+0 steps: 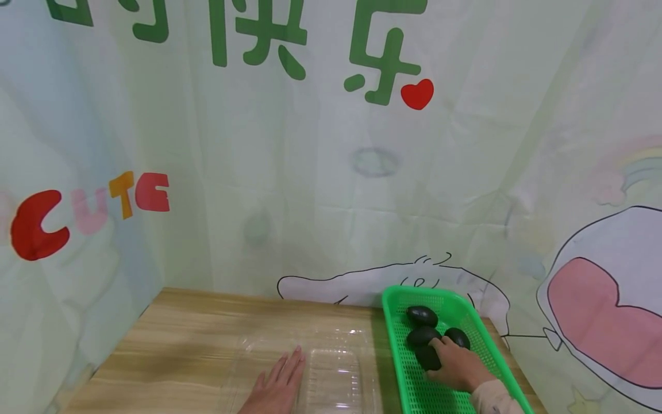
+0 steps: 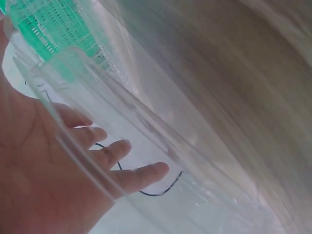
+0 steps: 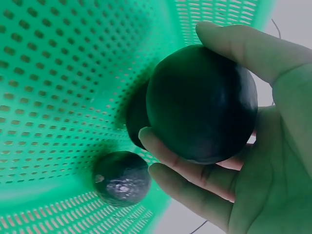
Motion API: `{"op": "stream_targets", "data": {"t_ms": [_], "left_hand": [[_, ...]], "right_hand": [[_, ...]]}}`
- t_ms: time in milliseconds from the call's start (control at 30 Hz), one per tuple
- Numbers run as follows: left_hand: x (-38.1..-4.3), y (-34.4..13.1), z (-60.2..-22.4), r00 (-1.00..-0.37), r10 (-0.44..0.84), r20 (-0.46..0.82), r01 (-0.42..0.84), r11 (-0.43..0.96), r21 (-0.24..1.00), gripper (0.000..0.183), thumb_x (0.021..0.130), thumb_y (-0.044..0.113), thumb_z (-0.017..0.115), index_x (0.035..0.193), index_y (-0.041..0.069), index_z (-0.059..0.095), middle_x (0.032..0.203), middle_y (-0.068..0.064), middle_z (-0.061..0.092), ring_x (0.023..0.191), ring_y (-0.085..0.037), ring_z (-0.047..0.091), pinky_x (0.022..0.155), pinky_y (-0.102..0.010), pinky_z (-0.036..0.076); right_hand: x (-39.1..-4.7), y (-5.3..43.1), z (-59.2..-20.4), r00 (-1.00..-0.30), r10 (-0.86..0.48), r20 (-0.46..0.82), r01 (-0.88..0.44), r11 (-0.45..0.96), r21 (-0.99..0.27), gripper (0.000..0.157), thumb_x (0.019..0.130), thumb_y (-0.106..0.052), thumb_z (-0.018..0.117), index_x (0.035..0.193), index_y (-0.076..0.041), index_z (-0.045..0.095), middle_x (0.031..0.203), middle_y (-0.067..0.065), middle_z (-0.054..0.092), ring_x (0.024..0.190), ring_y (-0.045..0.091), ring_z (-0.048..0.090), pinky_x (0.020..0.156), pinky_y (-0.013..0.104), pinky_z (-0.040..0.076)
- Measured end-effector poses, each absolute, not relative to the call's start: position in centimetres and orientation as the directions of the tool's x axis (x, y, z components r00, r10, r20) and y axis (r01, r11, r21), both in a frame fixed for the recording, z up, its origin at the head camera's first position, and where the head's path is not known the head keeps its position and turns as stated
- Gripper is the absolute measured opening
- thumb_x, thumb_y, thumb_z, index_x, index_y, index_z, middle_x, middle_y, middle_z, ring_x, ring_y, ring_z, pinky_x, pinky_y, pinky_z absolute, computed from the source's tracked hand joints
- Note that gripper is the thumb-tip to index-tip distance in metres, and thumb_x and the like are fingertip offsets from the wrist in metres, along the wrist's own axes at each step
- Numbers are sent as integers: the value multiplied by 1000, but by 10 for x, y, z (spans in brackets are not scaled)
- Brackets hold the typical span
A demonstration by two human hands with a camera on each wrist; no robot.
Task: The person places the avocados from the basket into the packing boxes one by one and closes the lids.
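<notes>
My right hand (image 1: 460, 365) reaches into a green plastic basket (image 1: 391, 345) and grips a dark avocado (image 3: 200, 107), thumb on one side and fingers curled on the other. Several other avocados lie around it: one at the far end (image 1: 422, 316), one in the middle (image 1: 421, 334) and one to the right (image 1: 458, 337). My left hand (image 1: 279, 382) rests with extended fingers against the left part of a clear plastic box (image 1: 333, 376). In the left wrist view, the box's transparent wall (image 2: 131, 117) crosses in front of the palm and fingers.
A wooden tabletop (image 1: 196, 333) carries the box, with the basket on its right side. Behind stands a pale printed curtain (image 1: 320, 172) with green characters and cartoon drawings, close to the table's back edge.
</notes>
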State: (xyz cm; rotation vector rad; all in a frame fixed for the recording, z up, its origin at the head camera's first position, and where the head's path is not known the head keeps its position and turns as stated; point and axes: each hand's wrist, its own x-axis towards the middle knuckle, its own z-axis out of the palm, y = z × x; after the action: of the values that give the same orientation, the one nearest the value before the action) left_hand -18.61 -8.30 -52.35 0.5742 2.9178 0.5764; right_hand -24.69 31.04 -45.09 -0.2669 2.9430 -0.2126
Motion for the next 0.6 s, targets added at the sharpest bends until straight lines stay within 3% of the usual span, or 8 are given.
{"op": "stream_targets", "data": {"t_ms": [333,600], "left_hand": [[-185,-82,-525,-928,371,-36,329,861,388,129,58,94,45,151,8,23,160,-10,15,141,-41,24,99,-75,24],[-187,-82,-526,-930,364,-58,313,862,399,130,57,95,45,151,8,23,160,-9,15,141,-41,24,99,-75,22]], "right_hand": [[-239,308,-436,-983,-169,-72,-161,981,-107,75,69,-54,78,124,-6,58,119,15,61,99,33,63,73,56,51],[-235,309,-432,-992,-121,-20,-117,983,-145,77,69,-57,77,123,-6,57,111,12,62,90,28,64,69,50,51]]}}
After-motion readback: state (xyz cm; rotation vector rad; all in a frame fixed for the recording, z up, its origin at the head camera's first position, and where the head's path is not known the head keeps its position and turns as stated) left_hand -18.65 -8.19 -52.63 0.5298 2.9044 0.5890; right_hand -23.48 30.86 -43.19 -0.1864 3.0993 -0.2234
